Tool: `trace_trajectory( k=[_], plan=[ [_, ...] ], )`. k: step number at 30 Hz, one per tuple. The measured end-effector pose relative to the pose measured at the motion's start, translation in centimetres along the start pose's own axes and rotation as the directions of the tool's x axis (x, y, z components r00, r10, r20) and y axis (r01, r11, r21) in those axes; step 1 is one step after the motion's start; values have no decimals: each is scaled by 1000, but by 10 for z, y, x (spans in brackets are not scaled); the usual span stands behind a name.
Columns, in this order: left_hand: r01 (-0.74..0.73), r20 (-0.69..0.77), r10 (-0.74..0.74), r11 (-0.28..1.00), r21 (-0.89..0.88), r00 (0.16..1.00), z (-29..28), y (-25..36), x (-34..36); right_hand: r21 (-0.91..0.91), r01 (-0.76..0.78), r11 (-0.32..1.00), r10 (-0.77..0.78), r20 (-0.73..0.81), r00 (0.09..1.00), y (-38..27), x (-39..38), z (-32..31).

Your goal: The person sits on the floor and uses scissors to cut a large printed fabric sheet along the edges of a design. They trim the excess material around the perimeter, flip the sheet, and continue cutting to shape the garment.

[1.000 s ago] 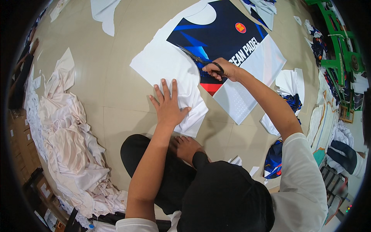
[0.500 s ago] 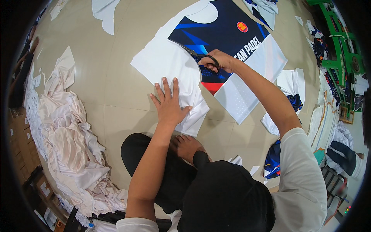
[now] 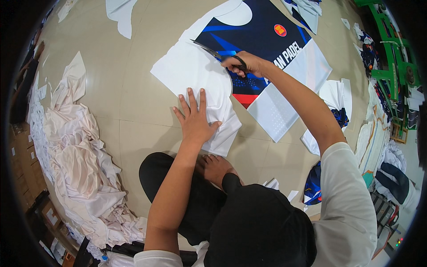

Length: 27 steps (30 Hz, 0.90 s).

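A pair of scissors [image 3: 215,54] with black handles is in my right hand [image 3: 247,65], its fingers closed through the loops. Its blades point up and left over the edge between the white fabric [image 3: 191,62] and the dark blue printed panel [image 3: 253,35]. The panel carries a round red emblem and white lettering; a red strip and a white part lie at its lower side. My left hand [image 3: 195,120] lies flat on the white fabric with fingers spread, holding nothing. Some of the panel is hidden beneath my right hand and forearm.
A long heap of cream fabric [image 3: 78,160] covers the floor on the left. White offcuts [image 3: 121,15] lie at the far side. To the right are a white and blue fabric piece [image 3: 333,107], a dark blue scrap [image 3: 313,184] and a green metal frame [image 3: 391,58].
My right hand and the scissors have moved slightly up and left, and the blades now reach farther along the panel's edge. My left hand has stayed in place.
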<state>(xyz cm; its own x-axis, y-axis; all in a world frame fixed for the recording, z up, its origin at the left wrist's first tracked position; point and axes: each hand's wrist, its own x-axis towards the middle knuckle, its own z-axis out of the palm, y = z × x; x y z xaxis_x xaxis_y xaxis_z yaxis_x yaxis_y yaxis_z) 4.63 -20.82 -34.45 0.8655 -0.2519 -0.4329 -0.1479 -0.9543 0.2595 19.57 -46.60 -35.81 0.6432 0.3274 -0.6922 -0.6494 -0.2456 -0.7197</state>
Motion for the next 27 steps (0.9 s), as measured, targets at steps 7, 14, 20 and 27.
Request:
trace_trajectory(
  k=[7,14,20,27],
  plan=[
    [6,-10,-6,1000,-6,1000,-1,-1,-1,-33,17,999,-17,7,1000,-11,6,0],
    [4,-10,-4,1000,-6,1000,0,-1,0,-88,29,996,-28,23,999,-10,13,-6],
    [11,-13,-11,1000,-9,1000,0,-2,-2,-55,11,998,-9,37,999,-20,16,2],
    [10,-1,-10,1000,3,1000,0,-1,-1,-39,30,999,-30,5,1000,-42,43,11]
  ],
)
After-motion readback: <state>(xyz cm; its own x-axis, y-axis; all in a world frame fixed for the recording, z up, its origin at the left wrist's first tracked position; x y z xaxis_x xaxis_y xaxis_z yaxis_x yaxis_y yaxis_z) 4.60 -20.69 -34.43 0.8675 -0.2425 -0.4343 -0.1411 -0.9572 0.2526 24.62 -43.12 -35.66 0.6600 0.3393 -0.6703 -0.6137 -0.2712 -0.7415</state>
